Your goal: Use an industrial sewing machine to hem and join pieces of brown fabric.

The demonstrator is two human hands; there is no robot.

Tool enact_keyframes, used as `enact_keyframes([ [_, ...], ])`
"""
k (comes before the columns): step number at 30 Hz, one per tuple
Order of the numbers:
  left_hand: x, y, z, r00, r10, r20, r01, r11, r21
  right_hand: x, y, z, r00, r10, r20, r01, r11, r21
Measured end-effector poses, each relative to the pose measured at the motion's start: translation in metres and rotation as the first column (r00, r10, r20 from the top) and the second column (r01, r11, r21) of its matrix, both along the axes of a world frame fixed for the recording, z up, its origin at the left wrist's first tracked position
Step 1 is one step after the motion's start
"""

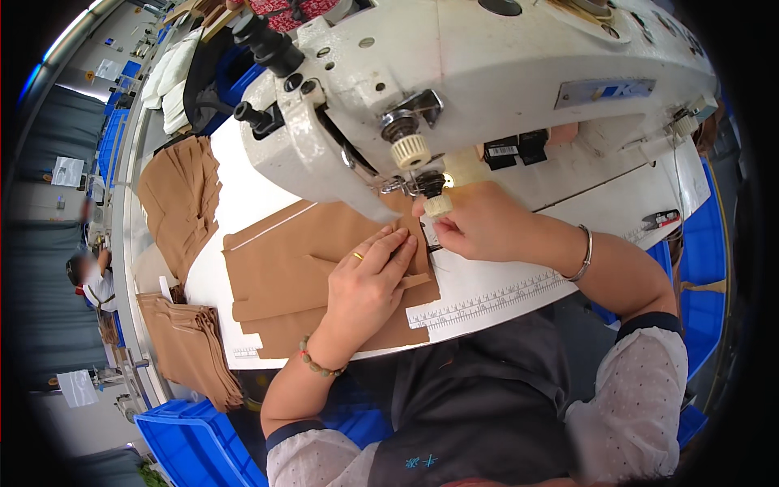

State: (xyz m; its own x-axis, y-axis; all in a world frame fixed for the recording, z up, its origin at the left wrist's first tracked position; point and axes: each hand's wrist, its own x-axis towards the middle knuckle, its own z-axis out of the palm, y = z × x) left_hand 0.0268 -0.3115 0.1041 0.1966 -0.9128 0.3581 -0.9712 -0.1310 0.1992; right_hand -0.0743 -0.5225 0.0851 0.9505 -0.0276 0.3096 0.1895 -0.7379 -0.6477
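Note:
A brown fabric panel with folded layers lies on the white table of a sewing machine. My left hand rests on the panel, its fingers stretched out and pressing near the panel's right part. Close by the needle area, my right hand is closed with its fingertips drawn together beside the fabric's right edge. The machine's cream tension knob covers part of those fingertips, so what they pinch cannot be made out.
Brown fabric pieces lie left of the machine, with another folded stack nearer me. A printed ruler runs along the table's front edge. Small snips lie at the right. Blue bins stand below, and a person is far left.

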Motion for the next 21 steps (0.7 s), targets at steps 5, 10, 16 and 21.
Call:
enact_keyframes([
  [5,-0.001,0.001,0.000,1.000,0.012,0.017,-0.012,1.000,0.007,-0.002,-0.001,-0.002,0.996,0.051,0.079,-0.047,0.997,-0.061],
  [10,0.001,0.004,0.004,1.000,-0.001,-0.028,0.001,1.000,0.026,-0.007,0.002,-0.001,0.989,0.145,0.012,-0.131,0.921,-0.367],
  [16,0.005,0.007,-0.006,0.999,-0.030,0.013,0.030,1.000,-0.007,-0.007,0.008,0.001,0.990,0.121,0.071,-0.079,0.900,-0.428],
  [21,0.012,0.000,-0.013,1.000,-0.004,0.012,0.005,0.998,-0.059,-0.002,0.004,-0.003,0.987,0.102,0.121,-0.031,0.874,-0.485],
])
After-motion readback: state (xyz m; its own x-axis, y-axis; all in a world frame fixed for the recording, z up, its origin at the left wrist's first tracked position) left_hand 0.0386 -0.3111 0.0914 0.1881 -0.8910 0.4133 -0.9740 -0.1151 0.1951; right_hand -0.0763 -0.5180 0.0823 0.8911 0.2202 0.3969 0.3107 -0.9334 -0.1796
